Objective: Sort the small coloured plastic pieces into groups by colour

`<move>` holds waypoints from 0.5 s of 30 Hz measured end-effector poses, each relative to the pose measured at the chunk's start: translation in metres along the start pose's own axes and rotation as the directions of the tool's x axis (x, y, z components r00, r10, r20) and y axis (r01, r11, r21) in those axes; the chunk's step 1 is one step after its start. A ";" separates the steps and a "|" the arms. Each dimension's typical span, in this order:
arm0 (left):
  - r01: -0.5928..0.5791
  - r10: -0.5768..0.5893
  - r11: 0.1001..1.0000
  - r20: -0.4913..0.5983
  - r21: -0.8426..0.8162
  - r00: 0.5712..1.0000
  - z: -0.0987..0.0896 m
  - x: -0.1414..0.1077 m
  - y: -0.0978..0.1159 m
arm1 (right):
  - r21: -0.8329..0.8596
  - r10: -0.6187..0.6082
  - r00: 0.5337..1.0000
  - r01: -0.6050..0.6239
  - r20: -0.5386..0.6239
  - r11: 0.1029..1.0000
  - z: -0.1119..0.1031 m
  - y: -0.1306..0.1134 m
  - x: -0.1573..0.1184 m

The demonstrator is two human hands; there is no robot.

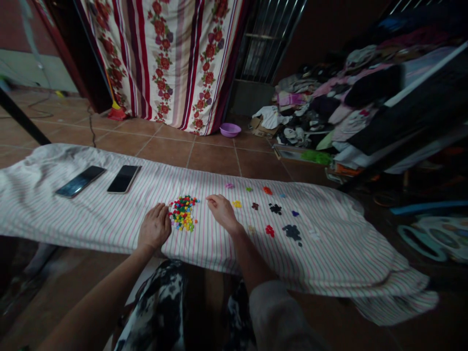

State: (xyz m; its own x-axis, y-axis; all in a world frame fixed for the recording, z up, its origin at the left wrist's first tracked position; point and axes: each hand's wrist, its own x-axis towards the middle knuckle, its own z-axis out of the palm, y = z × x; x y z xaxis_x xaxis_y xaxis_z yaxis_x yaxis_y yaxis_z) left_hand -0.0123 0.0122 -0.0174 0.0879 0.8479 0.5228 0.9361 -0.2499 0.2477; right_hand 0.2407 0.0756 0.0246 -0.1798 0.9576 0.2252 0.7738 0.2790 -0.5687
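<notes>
A mixed pile of small coloured pieces (183, 213) lies on the striped cloth (146, 219) in front of me. My left hand (155, 227) rests palm down at the pile's left edge, fingers stretched out on the cloth. Just right of the pile, my right hand (222, 210) is closed in a pinch; whatever sits between thumb and fingertip is too small to make out. Beyond it are separate one-colour heaps, among them yellow pieces (237, 204), orange pieces (267, 190), black pieces (275, 209), red pieces (269, 230) and dark grey pieces (292, 232).
Two phones, a larger phone (81, 182) and a smaller phone (124, 179), lie on the cloth at left. A purple basin (230, 130) stands on the tiled floor near a flowered curtain (161, 63). Clothes (329, 97) are heaped at the right.
</notes>
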 end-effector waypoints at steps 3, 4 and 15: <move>-0.005 0.005 1.000 0.001 -0.014 1.000 0.000 0.001 0.000 | -0.016 -0.040 0.998 0.041 0.049 0.999 0.012 -0.012 0.002; -0.009 0.009 1.000 -0.003 -0.014 1.000 0.000 0.001 0.000 | -0.024 -0.046 0.997 0.047 0.059 0.999 0.016 -0.016 0.003; -0.018 0.018 0.999 -0.008 0.026 1.000 0.002 0.000 -0.001 | -0.124 0.024 0.996 -0.013 0.085 0.992 0.033 -0.034 0.010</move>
State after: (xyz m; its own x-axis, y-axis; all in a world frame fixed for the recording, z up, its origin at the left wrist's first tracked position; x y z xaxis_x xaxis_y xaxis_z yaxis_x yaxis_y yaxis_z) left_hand -0.0123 0.0132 -0.0190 0.1022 0.8393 0.5340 0.9429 -0.2528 0.2167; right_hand 0.1926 0.0777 0.0194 -0.2125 0.9666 0.1436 0.8456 0.2555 -0.4687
